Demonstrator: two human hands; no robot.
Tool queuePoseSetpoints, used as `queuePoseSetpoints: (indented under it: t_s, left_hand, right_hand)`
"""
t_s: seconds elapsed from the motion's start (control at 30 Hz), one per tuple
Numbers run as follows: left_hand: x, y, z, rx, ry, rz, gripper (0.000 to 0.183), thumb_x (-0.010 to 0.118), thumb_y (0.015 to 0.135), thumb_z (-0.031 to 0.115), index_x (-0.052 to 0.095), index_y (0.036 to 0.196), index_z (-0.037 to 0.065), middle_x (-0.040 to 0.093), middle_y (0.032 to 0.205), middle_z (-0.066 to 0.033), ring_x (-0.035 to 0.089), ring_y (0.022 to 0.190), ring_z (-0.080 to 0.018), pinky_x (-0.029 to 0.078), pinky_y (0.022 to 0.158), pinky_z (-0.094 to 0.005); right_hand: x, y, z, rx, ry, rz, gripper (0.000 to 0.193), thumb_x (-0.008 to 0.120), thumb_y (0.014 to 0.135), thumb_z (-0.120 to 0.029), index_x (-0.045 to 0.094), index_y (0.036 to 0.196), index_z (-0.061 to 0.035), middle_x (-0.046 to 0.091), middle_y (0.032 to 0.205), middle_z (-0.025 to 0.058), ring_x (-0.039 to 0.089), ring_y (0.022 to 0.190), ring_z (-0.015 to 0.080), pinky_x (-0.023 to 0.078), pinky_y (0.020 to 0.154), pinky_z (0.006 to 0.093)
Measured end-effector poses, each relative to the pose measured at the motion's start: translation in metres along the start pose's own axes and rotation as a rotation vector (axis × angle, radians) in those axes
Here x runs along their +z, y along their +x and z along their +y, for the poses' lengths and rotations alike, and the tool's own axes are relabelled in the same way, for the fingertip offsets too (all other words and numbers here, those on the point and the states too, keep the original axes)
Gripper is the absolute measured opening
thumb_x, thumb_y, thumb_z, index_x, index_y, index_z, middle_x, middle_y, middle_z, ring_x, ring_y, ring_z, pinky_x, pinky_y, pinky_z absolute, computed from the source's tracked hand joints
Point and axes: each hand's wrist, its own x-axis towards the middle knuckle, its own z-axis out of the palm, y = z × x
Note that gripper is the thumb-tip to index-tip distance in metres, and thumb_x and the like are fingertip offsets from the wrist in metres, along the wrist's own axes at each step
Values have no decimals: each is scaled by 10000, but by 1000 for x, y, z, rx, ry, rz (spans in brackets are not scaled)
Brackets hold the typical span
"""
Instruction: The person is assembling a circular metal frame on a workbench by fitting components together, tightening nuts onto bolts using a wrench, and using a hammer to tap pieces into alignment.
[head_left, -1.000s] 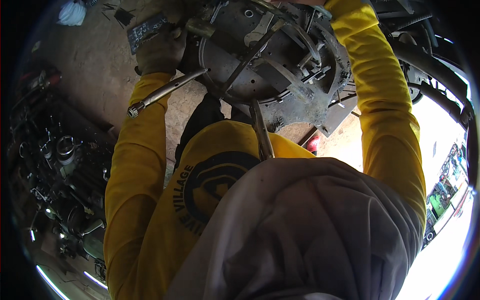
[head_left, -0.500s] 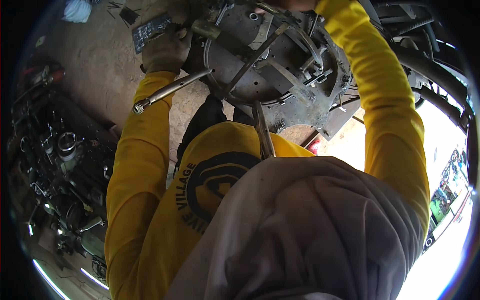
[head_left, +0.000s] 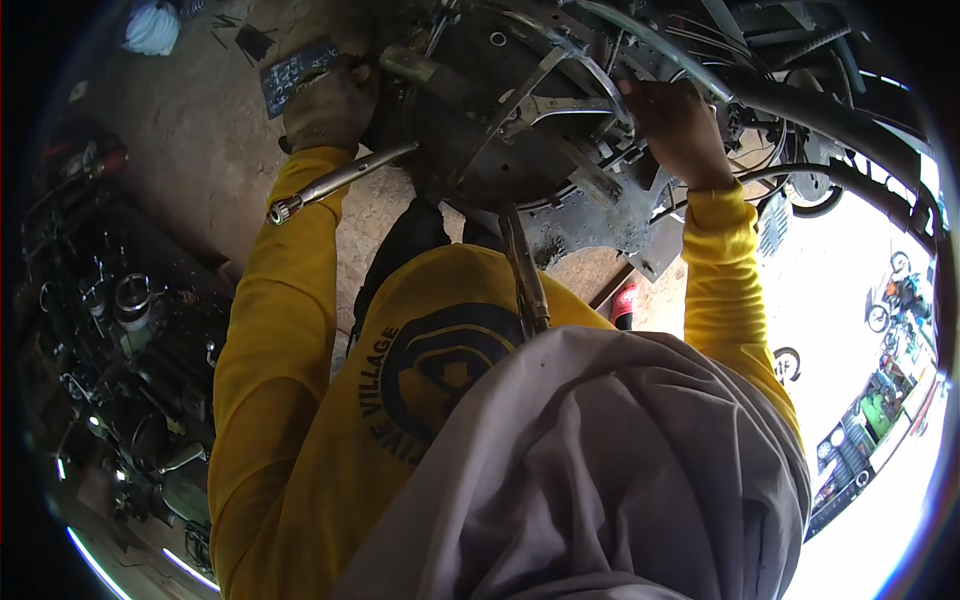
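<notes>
My left hand [head_left: 328,108] is curled into a closed grip at the left side of a round dark metal plate [head_left: 455,140]. Whatever lies inside that grip is hidden, and a small dark slate with white writing [head_left: 290,75] shows just beyond it. On the right, my right hand [head_left: 682,128] reaches in beside a curved metal bar [head_left: 603,82] over the plate. Its thumb lies close to the bar; the other fingers are mostly hidden. Flat metal arms [head_left: 520,100] cross above the plate. A steel rod with a ribbed end [head_left: 340,185] slants over my left forearm.
Dark machinery and metal parts [head_left: 130,300] crowd the left side. A grey tube [head_left: 650,45] and thick bent bars [head_left: 840,130] run past the upper right. A white bundle [head_left: 152,28] lies on the floor at the far left. Motorcycles [head_left: 895,290] stand in bright light at right.
My right hand has come back from the far edge toward me and to the right, beside the curved bar. The curved bar and arms have shifted. My left hand stays nearly in place.
</notes>
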Motion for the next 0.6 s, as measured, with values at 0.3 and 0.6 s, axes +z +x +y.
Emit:
queuePoseSetpoints:
  t_s: [0.3, 0.6]
  left_hand:
    - [9, 3, -4, 82, 90, 79, 484, 465, 954, 567, 710, 1132, 189, 734, 993, -196, 712, 954, -394, 570, 835, -492]
    - [8, 2, -5, 36, 87, 49, 530, 458, 942, 595, 705, 1110, 157, 726, 973, -226, 710, 930, -401, 560, 832, -493]
  right_hand:
    - [-20, 36, 18, -226, -25, 134, 269, 688, 933, -338, 741, 833, -94, 681, 729, 67, 641, 652, 304, 530, 608, 398]
    - [-4, 83, 24, -235, 38, -53, 416, 757, 821, -455, 713, 788, -43, 637, 715, 155, 590, 648, 317, 458, 613, 435]
